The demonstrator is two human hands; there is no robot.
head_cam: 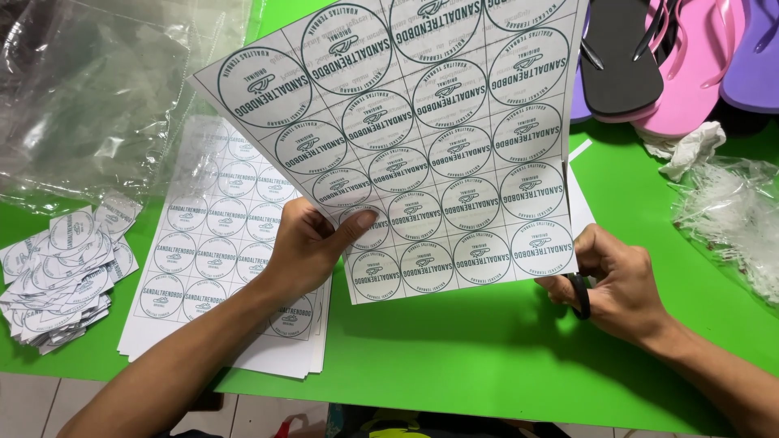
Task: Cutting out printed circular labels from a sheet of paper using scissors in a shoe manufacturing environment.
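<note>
The left hand [312, 243] pinches the lower left edge of a white sheet of round printed labels [442, 138], thumb on the printed face and fingers hidden behind the paper, holding it tilted up off the green table [454, 349]. The right hand [621, 280] is closed around the black handles of a pair of scissors [579, 294] at the sheet's lower right corner; the blades are hidden behind the paper, so whether they are parted cannot be told. The sheet's top edge is cut off by the frame. Below and behind the left hand lies a stack of uncut label sheets [215, 251], partly covered by the left forearm and by the raised sheet. Farther left of that hand sits a loose heap of cut label squares [61, 276], and beyond it crumpled clear plastic bags [105, 89], their contents hard to make out. Beyond the right hand, at the far edge, lie flip-flops [665, 57] in black, pink and purple, cut off at the top. To the right of that hand are a crumpled white tissue [690, 150] and a wad of clear plastic wrap [730, 211].
</note>
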